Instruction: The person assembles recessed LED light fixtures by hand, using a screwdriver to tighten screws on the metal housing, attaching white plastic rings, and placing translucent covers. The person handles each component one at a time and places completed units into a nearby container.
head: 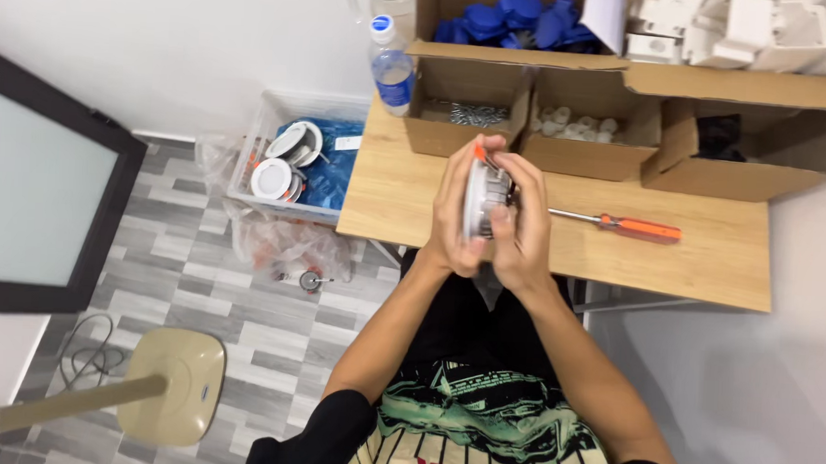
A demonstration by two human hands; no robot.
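Both hands, the left hand (456, 206) and right hand (524, 232), are clamped together around a small round light fitting (484, 196) held in the air above the table's (616, 255) near edge, so a slip could drop it onto the floor.
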